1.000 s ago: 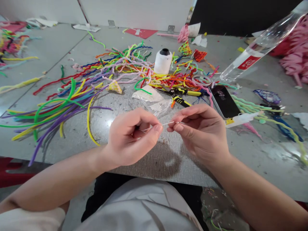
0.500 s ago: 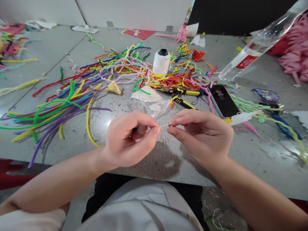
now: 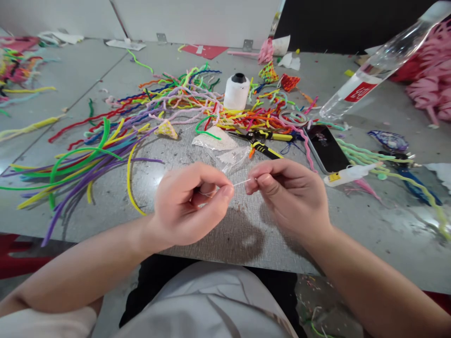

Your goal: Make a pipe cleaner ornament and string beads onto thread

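Note:
A thin white thread [image 3: 241,183] runs taut across the short gap between my two hands, above the grey table. My left hand [image 3: 192,204] pinches it between thumb and forefinger, and a loop of the thread shows inside the curled fingers. On the other side, my right hand [image 3: 291,197] has its thumb and fingertips pressed together on the thread's other end. Beyond the hands lie a clear plastic packet [image 3: 225,152] and yellow-and-black pliers [image 3: 266,149]. Behind these stands a white thread spool [image 3: 236,93] with a black top.
Fuzzy coloured stems [image 3: 88,159] spread over the left and middle of the table [image 3: 116,206]. To the right are a phone [image 3: 327,148], a white glue tube [image 3: 348,174], a water bottle [image 3: 369,75] and pink ribbon bundles [image 3: 430,80].
My right hand has shifted slightly left, and its thumb has closed up against the fingers on the thread. My left hand has hardly moved.

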A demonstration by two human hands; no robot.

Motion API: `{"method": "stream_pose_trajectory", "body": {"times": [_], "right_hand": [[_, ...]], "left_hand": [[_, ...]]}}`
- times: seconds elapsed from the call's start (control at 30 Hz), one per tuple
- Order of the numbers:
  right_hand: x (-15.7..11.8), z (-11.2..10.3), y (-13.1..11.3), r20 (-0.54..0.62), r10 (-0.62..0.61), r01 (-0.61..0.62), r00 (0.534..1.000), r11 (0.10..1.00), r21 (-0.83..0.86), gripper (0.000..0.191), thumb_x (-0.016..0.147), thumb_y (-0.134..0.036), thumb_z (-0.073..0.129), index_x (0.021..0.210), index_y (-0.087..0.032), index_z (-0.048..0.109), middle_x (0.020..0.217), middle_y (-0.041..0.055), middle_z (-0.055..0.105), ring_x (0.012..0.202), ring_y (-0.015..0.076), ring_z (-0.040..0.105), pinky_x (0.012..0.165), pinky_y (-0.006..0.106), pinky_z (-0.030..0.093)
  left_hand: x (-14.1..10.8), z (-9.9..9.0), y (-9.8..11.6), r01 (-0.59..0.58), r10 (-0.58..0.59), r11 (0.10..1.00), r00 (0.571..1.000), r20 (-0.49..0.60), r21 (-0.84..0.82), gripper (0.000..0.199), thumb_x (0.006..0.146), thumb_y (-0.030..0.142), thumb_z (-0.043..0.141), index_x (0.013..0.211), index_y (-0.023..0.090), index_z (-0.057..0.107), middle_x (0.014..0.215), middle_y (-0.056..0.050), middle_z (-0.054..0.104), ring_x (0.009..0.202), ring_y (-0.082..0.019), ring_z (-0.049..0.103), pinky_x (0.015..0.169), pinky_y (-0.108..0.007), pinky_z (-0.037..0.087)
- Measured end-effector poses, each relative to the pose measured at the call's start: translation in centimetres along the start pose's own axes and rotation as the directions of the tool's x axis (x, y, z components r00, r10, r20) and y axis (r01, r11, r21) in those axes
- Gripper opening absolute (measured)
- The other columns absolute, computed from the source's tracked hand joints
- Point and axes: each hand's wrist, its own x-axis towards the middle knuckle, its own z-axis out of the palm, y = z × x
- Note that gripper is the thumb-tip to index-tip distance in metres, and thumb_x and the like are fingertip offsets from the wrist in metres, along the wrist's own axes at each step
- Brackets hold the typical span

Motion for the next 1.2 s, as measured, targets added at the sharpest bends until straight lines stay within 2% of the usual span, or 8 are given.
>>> {"method": "stream_pose_trajectory", "body": {"times": [0.23,0.6,0.77,0.93,1.07,1.2], "right_hand": [[0.12,-0.08,0.19,0.019,0.036,-0.039,0.999,0.988,0.147,0.016,0.083,-0.03,0.098,0.095,-0.031,0.087,0.09,-0.0013,0.083,0.077,0.0144,0.077,0.074,0.03,0.067],[0.22,-0.18,0.13,0.027,0.029,-0.032,0.999,0.992,0.119,0.018,0.08,-0.035,0.1,0.089,-0.03,0.085,0.086,-0.0006,0.083,0.077,0.0165,0.077,0.072,0.032,0.068],[0.26,-0.23,0.24,0.052,0.041,-0.049,0.998,0.985,0.167,0.018,0.08,-0.031,0.1,0.089,-0.03,0.085,0.085,-0.0011,0.083,0.076,0.0155,0.078,0.072,0.03,0.068],[0.4,-0.21,0.31,0.069,0.041,-0.055,0.997,0.973,0.224,0.02,0.079,-0.03,0.101,0.086,-0.031,0.082,0.087,-0.0023,0.082,0.078,0.016,0.077,0.077,0.034,0.068],[0.57,-0.35,0.43,0.134,0.076,-0.112,0.988,0.951,0.287,0.017,0.081,-0.028,0.1,0.088,-0.033,0.085,0.096,-0.0022,0.084,0.078,0.0137,0.076,0.074,0.031,0.066],[0.51,-0.28,0.43,0.18,0.145,-0.2,0.973,0.919,0.339,0.016,0.08,-0.028,0.101,0.085,-0.033,0.086,0.095,-0.0017,0.086,0.084,0.0134,0.079,0.074,0.026,0.065]], "left_hand": [[0.06,0.09,0.08,0.01,-0.01,1.0,1.0,0.002,0.013,0.012,0.097,0.015,0.067,0.088,0.022,0.065,0.056,0.008,0.045,0.046,-0.006,0.037,0.044,-0.021,0.031],[0.3,0.13,0.0,0.006,-0.007,0.999,1.0,0.015,0.044,0.012,0.094,0.013,0.068,0.085,0.021,0.066,0.054,0.008,0.048,0.045,-0.006,0.039,0.044,-0.02,0.031],[0.31,0.14,0.12,-0.002,0.001,0.999,1.0,0.026,0.035,0.013,0.094,0.012,0.068,0.086,0.022,0.065,0.055,0.008,0.048,0.045,-0.006,0.037,0.044,-0.02,0.03],[0.25,0.17,0.1,0.019,-0.019,1.0,0.999,0.038,0.013,0.013,0.095,0.015,0.066,0.085,0.023,0.065,0.054,0.009,0.044,0.044,-0.007,0.035,0.043,-0.023,0.028],[0.28,0.12,0.17,0.009,-0.009,1.0,0.999,0.047,-0.01,0.013,0.094,0.014,0.067,0.085,0.023,0.066,0.053,0.009,0.043,0.043,-0.007,0.034,0.043,-0.024,0.027],[0.38,0.01,0.32,-0.014,0.014,1.0,0.998,0.061,0.004,0.013,0.093,0.012,0.068,0.085,0.022,0.066,0.054,0.009,0.046,0.043,-0.006,0.034,0.042,-0.023,0.026]]}}
